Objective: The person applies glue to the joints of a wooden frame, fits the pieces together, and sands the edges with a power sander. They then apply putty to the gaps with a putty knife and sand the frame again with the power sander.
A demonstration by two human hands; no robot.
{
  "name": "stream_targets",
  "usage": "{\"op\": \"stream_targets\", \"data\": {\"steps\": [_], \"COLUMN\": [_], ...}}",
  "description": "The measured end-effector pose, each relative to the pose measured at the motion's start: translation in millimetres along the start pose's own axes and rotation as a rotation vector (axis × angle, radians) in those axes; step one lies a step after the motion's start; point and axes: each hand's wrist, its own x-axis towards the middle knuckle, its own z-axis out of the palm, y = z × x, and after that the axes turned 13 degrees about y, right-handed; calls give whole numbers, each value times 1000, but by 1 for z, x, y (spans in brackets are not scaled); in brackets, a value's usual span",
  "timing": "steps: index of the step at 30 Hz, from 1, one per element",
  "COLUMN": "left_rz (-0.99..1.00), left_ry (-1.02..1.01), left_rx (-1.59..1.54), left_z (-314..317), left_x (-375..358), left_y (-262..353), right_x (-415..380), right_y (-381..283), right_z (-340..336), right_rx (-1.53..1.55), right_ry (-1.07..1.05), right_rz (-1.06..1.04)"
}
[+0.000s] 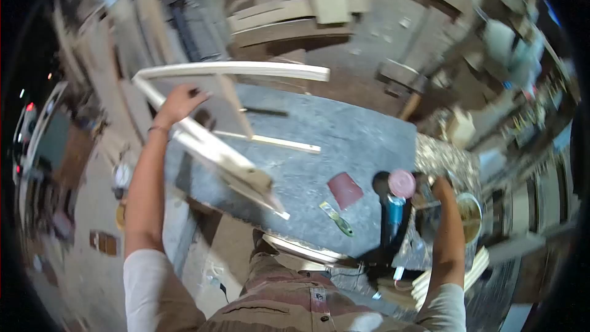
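Note:
A pale wooden frame (pixel 230 69) of joined strips stands tilted at the left of the grey tabletop (pixel 362 129). My left hand (pixel 181 103) is closed around its near side beam. On the right, my right hand (pixel 439 189) reaches in among containers, its fingers blurred and partly hidden. Beside it are a pink round lid or roll (pixel 401 183), a blue bottle-like item (pixel 395 210) and an open tub (pixel 470 216) with brownish contents. A dark red sandpaper piece (pixel 345 190) and a green-handled paintbrush (pixel 337 219) lie on the tabletop.
A thin wooden strip (pixel 286 143) lies on the table near the frame. Boards (pixel 276 21) are stacked beyond the far edge. Pale strips (pixel 479 267) stand at lower right. A small stool-like wooden piece (pixel 401 75) sits on the littered floor.

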Motion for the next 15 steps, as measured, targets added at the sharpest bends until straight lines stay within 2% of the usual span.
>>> {"op": "stream_targets", "data": {"steps": [1, 3, 4, 5, 6, 9, 11, 15], "left_rz": [-2, -58, -91, 13, -3, 9, 35, -35], "left_ry": [-9, -49, -72, 51, 11, -20, -17, 13], "left_rx": [4, 69, 50, -29, -25, -36, -43, 13], "left_z": [1, -7, -14, -1, -4, -2, 0, -5], "left_x": [1, -1, -4, -4, -3, 1, 4, -2], "left_y": [-1, 12, 25, 9, 12, 4, 0, 7], "right_x": [4, 15, 34, 37, 43, 38, 45, 40], "right_y": [-2, 14, 51, 56, 57, 20, 26, 14], "right_z": [-7, 14, 69, 69, 60, 19, 28, -10], "right_rx": [-89, -123, -178, -281, -386, -435, -575, -489], "right_ry": [-216, -269, -223, -324, -423, -483, -657, -617], "right_rz": [-17, 92, 48, -63, -164, -124, -45, 22]}}
